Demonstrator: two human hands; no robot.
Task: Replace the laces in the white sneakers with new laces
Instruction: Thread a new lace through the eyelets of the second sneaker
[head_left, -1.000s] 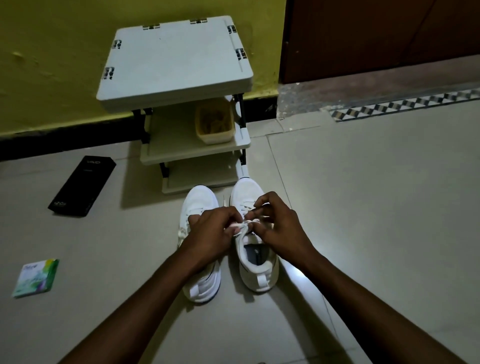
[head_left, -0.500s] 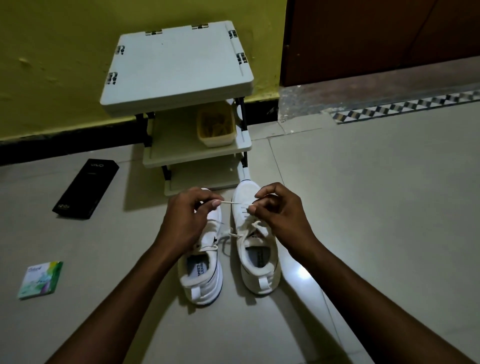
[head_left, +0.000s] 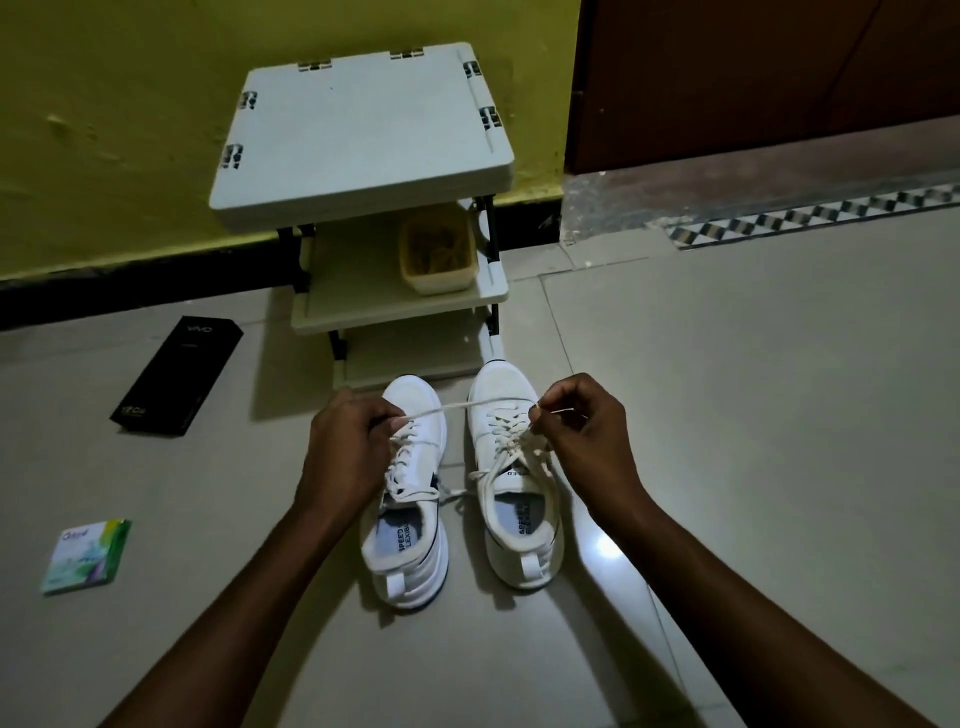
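Note:
Two white sneakers stand side by side on the tiled floor, toes pointing away from me: the left sneaker (head_left: 410, 514) and the right sneaker (head_left: 511, 483). A cream lace (head_left: 462, 407) is stretched taut between my hands above the toes. My left hand (head_left: 345, 452) pinches one end over the left sneaker. My right hand (head_left: 584, 431) pinches the other end beside the right sneaker, whose lacing hangs loose across the tongue. Part of the left sneaker's lacing is hidden by my left hand.
A small three-tier plastic shelf (head_left: 363, 140) stands against the yellow wall just beyond the toes, with a yellow tub (head_left: 439, 254) on its middle tier. A black box (head_left: 176, 376) and a small green packet (head_left: 85, 556) lie on the floor to the left. A dark door (head_left: 753, 67) is at back right.
My hands were together over the right sneaker's knot; they have drawn apart sideways, pulling the lace out into a taut line. The knot has come loose.

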